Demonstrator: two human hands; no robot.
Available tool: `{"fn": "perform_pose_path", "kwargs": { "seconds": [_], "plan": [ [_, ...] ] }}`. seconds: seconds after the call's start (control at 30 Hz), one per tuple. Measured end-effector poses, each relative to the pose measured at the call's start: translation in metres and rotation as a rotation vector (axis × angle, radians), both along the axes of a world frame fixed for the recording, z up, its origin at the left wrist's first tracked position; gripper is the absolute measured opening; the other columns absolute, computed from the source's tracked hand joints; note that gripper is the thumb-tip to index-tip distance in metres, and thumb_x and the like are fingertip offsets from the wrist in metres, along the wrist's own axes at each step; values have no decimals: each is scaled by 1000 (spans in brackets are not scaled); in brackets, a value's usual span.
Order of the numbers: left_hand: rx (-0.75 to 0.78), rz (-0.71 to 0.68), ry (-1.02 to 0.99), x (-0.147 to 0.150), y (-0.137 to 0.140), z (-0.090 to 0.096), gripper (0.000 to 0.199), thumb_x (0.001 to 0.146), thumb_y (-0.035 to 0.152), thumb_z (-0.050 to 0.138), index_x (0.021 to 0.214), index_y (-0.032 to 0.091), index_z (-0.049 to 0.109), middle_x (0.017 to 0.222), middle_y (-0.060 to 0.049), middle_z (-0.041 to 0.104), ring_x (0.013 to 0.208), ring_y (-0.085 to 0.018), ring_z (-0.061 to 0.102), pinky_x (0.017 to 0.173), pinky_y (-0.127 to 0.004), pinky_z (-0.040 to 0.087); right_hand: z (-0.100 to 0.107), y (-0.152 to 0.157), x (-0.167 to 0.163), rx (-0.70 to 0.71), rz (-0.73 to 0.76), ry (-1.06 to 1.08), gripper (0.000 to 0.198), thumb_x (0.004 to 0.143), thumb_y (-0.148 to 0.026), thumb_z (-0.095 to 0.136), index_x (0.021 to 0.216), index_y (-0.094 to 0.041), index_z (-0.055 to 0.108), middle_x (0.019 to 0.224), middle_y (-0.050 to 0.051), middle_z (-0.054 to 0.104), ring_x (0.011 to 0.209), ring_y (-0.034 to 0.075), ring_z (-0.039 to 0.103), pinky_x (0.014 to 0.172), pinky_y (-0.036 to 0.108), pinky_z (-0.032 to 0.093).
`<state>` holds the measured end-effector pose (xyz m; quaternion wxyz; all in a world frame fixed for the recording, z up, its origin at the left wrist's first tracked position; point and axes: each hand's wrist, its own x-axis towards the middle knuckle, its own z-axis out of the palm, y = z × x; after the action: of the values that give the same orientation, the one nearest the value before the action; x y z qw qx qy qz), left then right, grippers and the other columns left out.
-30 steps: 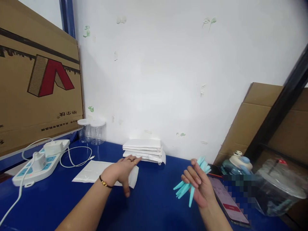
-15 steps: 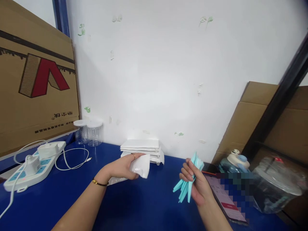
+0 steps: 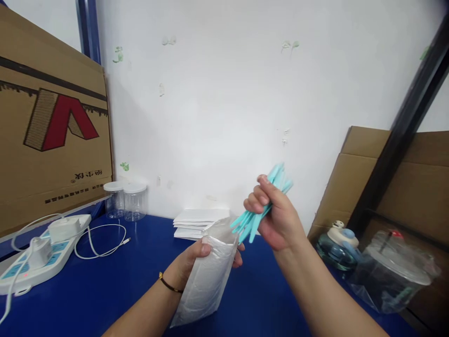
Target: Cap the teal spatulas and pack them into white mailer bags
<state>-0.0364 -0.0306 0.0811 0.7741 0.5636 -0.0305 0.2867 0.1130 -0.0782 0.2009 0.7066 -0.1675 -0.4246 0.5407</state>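
Clearly, through the head camera I have both hands in front of the stack of white mailers (image 3: 199, 216). My left hand (image 3: 191, 260) grips a bubble mailer (image 3: 206, 285) just in front of that stack, thumb on the near face beside the gaping mouth, other fingers wrapped behind; the mailer leans, mouth up and to the right. A dark bracelet (image 3: 170, 284) circles that wrist. My right hand (image 3: 277, 213), to the right of the stack and higher, is curled around a bunch of turquoise tapered sticks (image 3: 254, 220), their lower ends slanting toward the mailer's mouth; I cannot tell whether they touch it. The stack sits on a blue tabletop (image 3: 140, 262) against a white wall (image 3: 217, 117) with peeling marks. Left of the stack I see two lidded clear jars (image 3: 135, 206), then a white power strip (image 3: 59, 247) and a printed carton (image 3: 63, 121). Well right of the stack stand folded cardboard (image 3: 354, 164) and a bagged, lidded tub (image 3: 393, 276).
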Motion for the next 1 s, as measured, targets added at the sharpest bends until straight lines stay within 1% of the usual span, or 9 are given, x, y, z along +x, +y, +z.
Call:
{"fn": "perform_pose_path", "kwargs": {
  "seconds": [0.1,0.23,0.37,0.47,0.57,0.67,0.8,0.9,1.0],
  "plan": [
    [-5,-16,-54,3,-3,-3,67,61,47,65,113,6,57,99,-15,60,86,-24,57,71,-29,43,-2,2,-17,-6,-134,-127,27,72,-38,70,74,-21,49,44,-9,48,45,10,53,45,20,41],
    [2,-44,-80,4,-6,1,76,58,43,70,123,10,49,108,-14,56,86,-23,58,73,-30,43,2,6,-22,-22,-270,-172,32,71,-45,69,81,-20,51,50,-8,55,53,13,61,54,24,48],
    [10,-60,-87,2,-6,2,79,56,41,71,125,12,47,108,-14,57,86,-24,58,72,-30,43,-1,4,-23,-70,-296,-265,33,74,-47,65,86,-19,51,58,-4,61,52,15,61,41,21,44],
    [-7,-79,-75,1,-3,-6,74,57,43,70,121,10,51,104,-14,60,87,-24,59,72,-30,43,-18,0,-25,-101,-266,-431,34,77,-50,61,87,-18,55,62,-1,62,37,10,50,29,18,31],
    [-16,-91,-61,-2,1,-14,70,60,48,65,115,7,55,101,-15,62,92,-27,59,78,-33,43,-37,-3,-25,-133,-164,-641,38,77,-52,60,96,-19,58,50,-6,52,28,7,39,24,18,26],
    [30,-140,7,-8,3,-16,74,58,51,65,116,6,55,112,-18,59,107,-33,53,92,-41,38,-47,-4,-23,-108,-90,-798,34,74,-45,66,96,-20,59,57,-5,54,38,8,45,29,17,30],
    [219,-296,215,-21,6,-12,81,53,34,71,126,7,48,125,-18,52,118,-37,45,97,-47,34,-53,-3,-19,-31,-23,-892,24,71,-36,71,81,-16,63,68,-1,60,60,12,55,49,20,42],
    [245,-299,249,-24,9,-15,68,56,26,68,120,8,53,118,-16,58,112,-35,50,95,-47,36,-57,-2,-14,-41,28,-910,23,66,-32,75,80,-16,65,74,0,62,66,13,56,56,21,43],
    [159,-245,189,-19,12,-25,55,56,26,67,108,8,59,104,-14,63,102,-33,55,93,-47,37,-56,-1,-8,-111,76,-913,29,64,-31,77,87,-18,64,65,-3,58,55,9,49,47,18,37]
  ]
}}
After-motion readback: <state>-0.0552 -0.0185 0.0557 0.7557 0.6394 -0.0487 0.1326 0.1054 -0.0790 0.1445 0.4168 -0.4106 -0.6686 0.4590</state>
